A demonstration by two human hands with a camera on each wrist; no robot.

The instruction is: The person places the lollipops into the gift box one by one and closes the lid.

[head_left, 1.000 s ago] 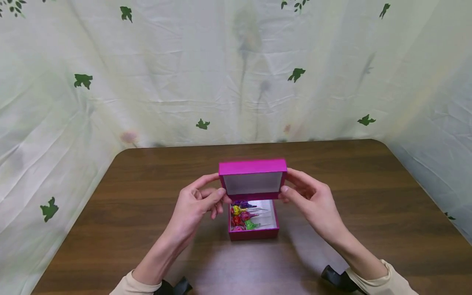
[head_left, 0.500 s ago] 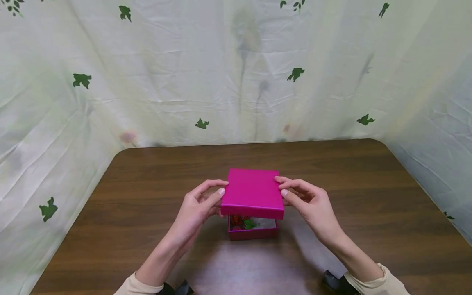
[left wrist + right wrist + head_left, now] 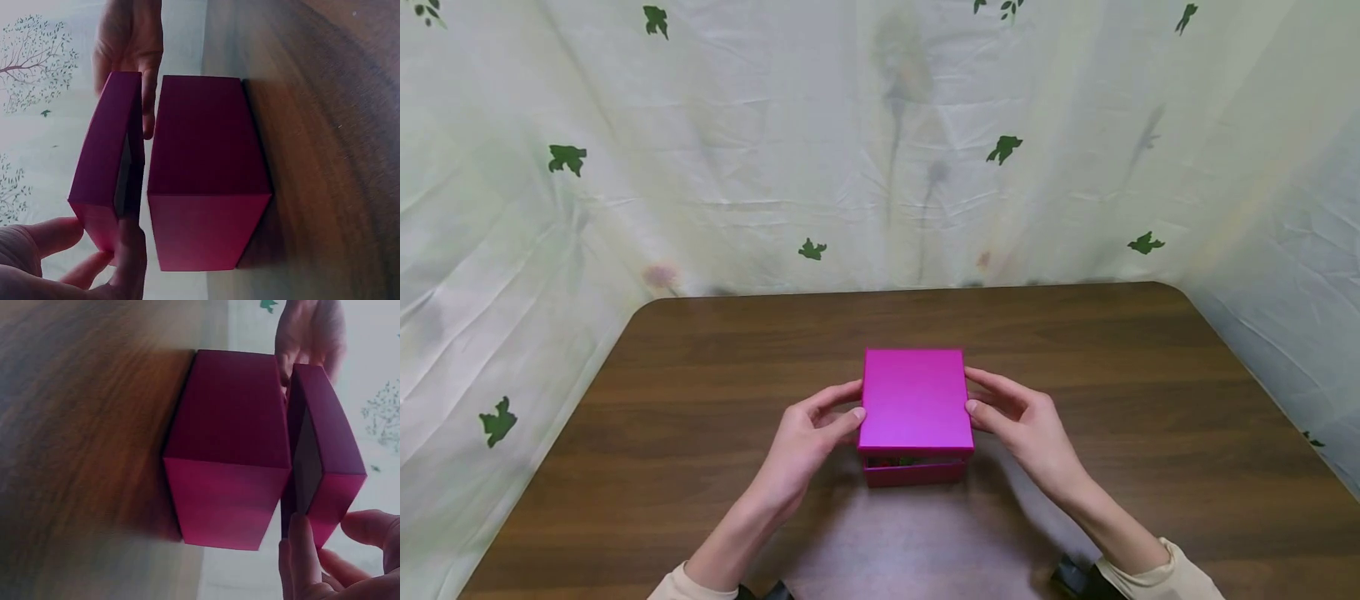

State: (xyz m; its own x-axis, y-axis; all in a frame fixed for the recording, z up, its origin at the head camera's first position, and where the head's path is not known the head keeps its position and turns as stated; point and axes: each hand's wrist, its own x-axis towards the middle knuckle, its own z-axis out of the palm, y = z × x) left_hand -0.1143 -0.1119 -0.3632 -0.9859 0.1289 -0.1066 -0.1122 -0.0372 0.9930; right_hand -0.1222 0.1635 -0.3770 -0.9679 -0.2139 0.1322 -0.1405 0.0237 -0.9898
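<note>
A magenta box lid [image 3: 914, 400] hovers just above its box base [image 3: 915, 476], with a narrow gap between them. My left hand [image 3: 808, 442] grips the lid's left side, thumb on the near part and fingers farther back. On the opposite side, my right hand [image 3: 1026, 433] holds the lid in the same way. Both wrist views show the lid [image 3: 106, 140] apart from the base [image 3: 228, 456], its pale inside partly visible. Bits of red and green from the wrapped lollipops [image 3: 904, 461] show through the front gap; most of them are hidden.
The box stands on a dark brown wooden table [image 3: 737, 350]. Behind and at both sides hangs a pale curtain [image 3: 737, 167] with green leaf prints. Black straps [image 3: 1078, 575] sit at the wrists, by cream sleeves.
The lid was tilted up, its white inside facing me. It has swung down level and lowered over the base with both hands, covering the lollipops from above.
</note>
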